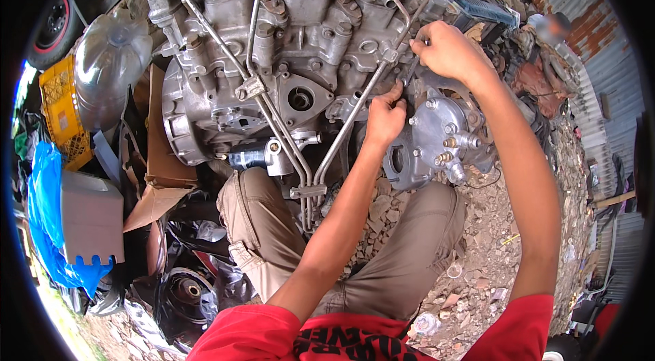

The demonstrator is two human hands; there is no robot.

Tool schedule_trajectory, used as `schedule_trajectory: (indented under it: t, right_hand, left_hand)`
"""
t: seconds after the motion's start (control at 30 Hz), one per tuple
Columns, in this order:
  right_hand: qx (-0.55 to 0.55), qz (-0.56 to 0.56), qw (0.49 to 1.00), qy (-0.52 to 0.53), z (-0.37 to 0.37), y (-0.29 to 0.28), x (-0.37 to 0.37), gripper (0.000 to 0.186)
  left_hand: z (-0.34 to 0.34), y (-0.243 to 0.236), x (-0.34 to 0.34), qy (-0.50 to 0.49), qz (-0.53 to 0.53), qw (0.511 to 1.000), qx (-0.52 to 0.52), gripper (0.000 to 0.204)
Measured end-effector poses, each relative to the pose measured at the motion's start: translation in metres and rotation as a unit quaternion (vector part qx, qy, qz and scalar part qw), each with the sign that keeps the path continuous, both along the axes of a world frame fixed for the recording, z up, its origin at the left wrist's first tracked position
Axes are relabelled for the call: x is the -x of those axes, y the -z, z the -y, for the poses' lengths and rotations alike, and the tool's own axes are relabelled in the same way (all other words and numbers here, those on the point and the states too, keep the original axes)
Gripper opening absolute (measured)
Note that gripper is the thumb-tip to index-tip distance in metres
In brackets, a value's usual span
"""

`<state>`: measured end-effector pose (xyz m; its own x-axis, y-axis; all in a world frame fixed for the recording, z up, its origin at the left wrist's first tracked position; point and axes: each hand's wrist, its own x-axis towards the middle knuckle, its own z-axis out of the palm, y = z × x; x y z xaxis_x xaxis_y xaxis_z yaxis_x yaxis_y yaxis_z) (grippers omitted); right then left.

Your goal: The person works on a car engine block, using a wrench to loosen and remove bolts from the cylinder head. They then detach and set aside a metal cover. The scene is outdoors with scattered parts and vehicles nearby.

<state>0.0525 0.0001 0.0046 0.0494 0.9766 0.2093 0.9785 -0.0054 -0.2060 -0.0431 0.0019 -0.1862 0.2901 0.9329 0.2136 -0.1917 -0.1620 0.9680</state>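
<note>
A grey metal engine block (pixel 225 98) lies in front of my knees. Thin metal pipes (pixel 349 122) run down across it, gathered by small clamps (pixel 250 88). Low on the block's right side, my left hand (pixel 387 117) has curled fingers, with its index fingertip against the metal. My right hand (pixel 447 52) is closed just above and to the right, near the upper end of a pipe. A slim metal piece shows between the two hands; its kind is unclear. Whatever either hand grips is hidden by the fingers. Below them sits a round metal pump (pixel 437 130) with several fittings.
Left of the engine are a cardboard box (pixel 167 177), a yellow crate (pixel 65 112), a large clear plastic bottle (pixel 112 64) and a grey box (pixel 92 214) with blue plastic. Gravel (pixel 491 238) covers the ground. A person (pixel 549 26) is at the far right.
</note>
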Motion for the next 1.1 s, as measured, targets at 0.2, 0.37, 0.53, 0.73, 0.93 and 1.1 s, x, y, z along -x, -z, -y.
schedule_trajectory:
  t: [0.2,0.37,0.53,0.73,0.93,1.1]
  right_hand:
    - [-0.035,0.071,0.995,-0.068,0.017,0.011,-0.011,0.031]
    - [-0.049,0.298,0.945,-0.126,0.016,0.014,-0.006,0.017]
    - [0.045,0.470,0.880,-0.060,0.008,0.012,0.023,0.023]
    - [0.106,0.504,0.856,-0.048,0.027,0.011,0.045,0.030]
    - [0.031,0.457,0.889,0.006,0.074,0.036,0.057,0.039]
    - [-0.073,0.314,0.947,0.005,0.075,0.044,0.038,0.019]
  left_hand:
    - [-0.004,0.002,0.003,0.035,0.017,0.997,0.062,0.046]
    - [-0.003,-0.001,0.003,0.050,0.006,0.997,0.058,0.047]
    - [-0.004,0.001,0.002,0.036,0.026,0.998,0.054,0.048]
    - [-0.009,0.005,0.004,0.097,0.080,0.988,0.086,0.048]
    - [-0.007,0.003,0.004,0.098,0.117,0.984,0.089,0.049]
    - [-0.007,0.003,0.000,0.099,0.141,0.980,0.096,0.050]
